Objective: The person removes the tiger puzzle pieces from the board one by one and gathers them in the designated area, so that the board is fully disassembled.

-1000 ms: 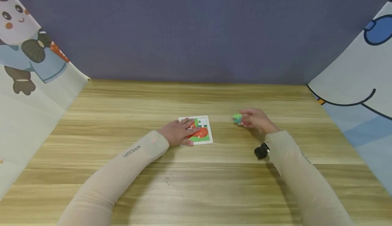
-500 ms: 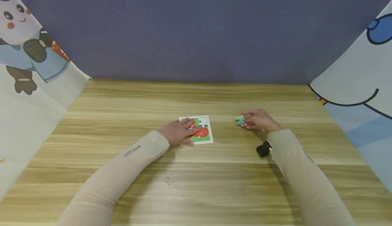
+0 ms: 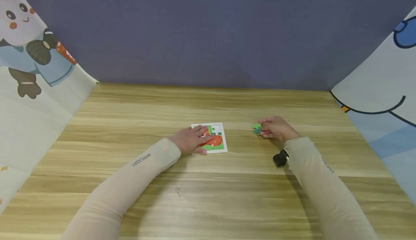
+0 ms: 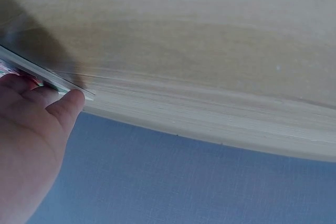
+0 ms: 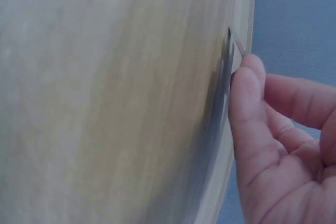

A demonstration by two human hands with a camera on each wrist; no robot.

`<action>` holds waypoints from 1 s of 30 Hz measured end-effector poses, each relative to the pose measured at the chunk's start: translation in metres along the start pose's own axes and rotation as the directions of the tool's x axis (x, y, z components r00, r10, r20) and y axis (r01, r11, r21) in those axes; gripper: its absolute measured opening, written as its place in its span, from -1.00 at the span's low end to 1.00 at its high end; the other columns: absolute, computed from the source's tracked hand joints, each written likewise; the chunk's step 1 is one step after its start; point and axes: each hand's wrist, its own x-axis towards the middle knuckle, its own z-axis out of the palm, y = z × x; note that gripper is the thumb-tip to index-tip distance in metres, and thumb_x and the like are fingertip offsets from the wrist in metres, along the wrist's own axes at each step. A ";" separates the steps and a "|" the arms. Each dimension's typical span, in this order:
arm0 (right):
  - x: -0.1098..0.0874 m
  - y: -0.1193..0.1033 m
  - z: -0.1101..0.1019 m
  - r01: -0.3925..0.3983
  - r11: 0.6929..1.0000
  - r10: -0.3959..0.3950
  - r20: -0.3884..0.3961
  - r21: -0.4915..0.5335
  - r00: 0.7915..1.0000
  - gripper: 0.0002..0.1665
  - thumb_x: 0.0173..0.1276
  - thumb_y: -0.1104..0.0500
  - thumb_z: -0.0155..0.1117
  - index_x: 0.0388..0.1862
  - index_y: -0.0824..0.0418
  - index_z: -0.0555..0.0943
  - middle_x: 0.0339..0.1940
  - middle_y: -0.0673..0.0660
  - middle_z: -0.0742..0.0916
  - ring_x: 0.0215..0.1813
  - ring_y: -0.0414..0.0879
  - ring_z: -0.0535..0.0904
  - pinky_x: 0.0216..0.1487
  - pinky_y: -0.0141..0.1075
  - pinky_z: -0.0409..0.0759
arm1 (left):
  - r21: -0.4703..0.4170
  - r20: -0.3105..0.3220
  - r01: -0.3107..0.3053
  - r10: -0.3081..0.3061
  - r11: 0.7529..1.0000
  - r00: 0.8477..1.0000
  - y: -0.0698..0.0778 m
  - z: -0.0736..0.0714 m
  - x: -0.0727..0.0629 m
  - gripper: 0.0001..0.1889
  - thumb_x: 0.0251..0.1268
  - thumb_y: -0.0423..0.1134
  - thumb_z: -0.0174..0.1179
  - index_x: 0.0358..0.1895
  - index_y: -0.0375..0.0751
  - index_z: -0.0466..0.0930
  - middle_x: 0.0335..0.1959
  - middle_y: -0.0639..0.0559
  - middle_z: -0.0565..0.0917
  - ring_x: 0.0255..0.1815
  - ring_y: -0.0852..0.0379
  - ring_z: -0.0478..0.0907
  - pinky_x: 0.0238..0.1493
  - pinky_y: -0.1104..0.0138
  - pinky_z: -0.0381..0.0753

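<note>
A small square jigsaw puzzle [image 3: 212,146] in a white frame lies on the table, showing an orange striped animal on green. Its upper right part is a bare white gap. My left hand [image 3: 188,140] rests over the puzzle's left side with fingers spread, hiding part of the picture; the left wrist view shows fingertips at the frame's edge. To the right, my right hand [image 3: 276,128] pinches a green and teal puzzle piece [image 3: 256,128] by its right side. In the right wrist view that piece [image 5: 238,44] appears edge-on at the fingertips, close over the table.
The wood-grain table [image 3: 208,204] runs back to a dark blue-grey wall panel [image 3: 208,34]. Cartoon-printed sheets stand at the left [image 3: 48,95] and right. A small black device [image 3: 280,158] sits at the right wrist.
My right hand has shifted slightly right with the puzzle piece, whose angle has turned between the fingers. The left hand stays on the puzzle.
</note>
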 end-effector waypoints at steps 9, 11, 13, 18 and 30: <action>0.001 0.000 -0.001 -0.013 1.000 0.014 0.002 -0.017 1.000 -0.40 0.42 0.43 -0.05 0.39 0.57 0.12 -0.53 -0.04 0.65 -0.51 -0.33 0.59 -0.40 -0.50 0.60 | -0.008 0.016 0.013 -0.013 1.000 1.000 0.001 -0.002 -0.001 -0.30 0.43 0.20 -0.10 0.53 0.06 0.02 0.54 -0.20 -0.09 0.53 -0.11 -0.14 0.43 -0.01 0.05; 0.002 0.000 -0.001 -0.021 1.000 0.021 0.000 -0.023 1.000 -0.41 0.41 0.43 -0.04 0.38 0.57 0.13 -0.54 -0.04 0.65 -0.52 -0.33 0.59 -0.41 -0.50 0.60 | -0.004 0.016 0.013 -0.013 1.000 1.000 0.001 -0.002 0.000 -0.31 0.43 0.20 -0.11 0.53 0.06 0.01 0.54 -0.19 -0.10 0.53 -0.11 -0.14 0.43 -0.01 0.05; 0.003 -0.001 -0.002 -0.032 0.999 0.032 -0.007 -0.026 0.999 -0.41 0.39 0.44 -0.03 0.37 0.56 0.14 -0.56 -0.04 0.66 -0.54 -0.34 0.58 -0.43 -0.50 0.59 | 0.001 0.012 0.011 -0.011 1.000 1.000 0.000 -0.001 0.001 -0.31 0.43 0.20 -0.12 0.54 0.06 0.01 0.54 -0.19 -0.10 0.53 -0.11 -0.14 0.43 -0.01 0.05; 0.004 0.001 -0.002 -0.040 0.999 0.040 -0.023 -0.026 0.999 -0.41 0.35 0.47 0.02 0.34 0.57 0.17 -0.62 -0.05 0.65 -0.57 -0.33 0.57 -0.47 -0.50 0.58 | 0.001 0.010 0.004 -0.004 1.000 1.000 0.000 0.001 0.001 -0.30 0.43 0.20 -0.13 0.54 0.05 0.01 0.54 -0.20 -0.09 0.53 -0.12 -0.13 0.42 -0.02 0.05; 0.002 -0.005 0.009 0.034 0.990 -0.042 -0.053 -0.139 0.998 -0.36 0.39 0.32 0.13 0.36 0.56 0.21 -0.51 -0.08 0.67 -0.48 -0.31 0.58 -0.36 -0.44 0.61 | 0.004 0.018 0.023 -0.023 1.000 1.000 0.000 0.000 0.002 -0.30 0.42 0.21 -0.11 0.54 0.07 0.00 0.55 -0.18 -0.09 0.53 -0.12 -0.14 0.43 0.00 0.04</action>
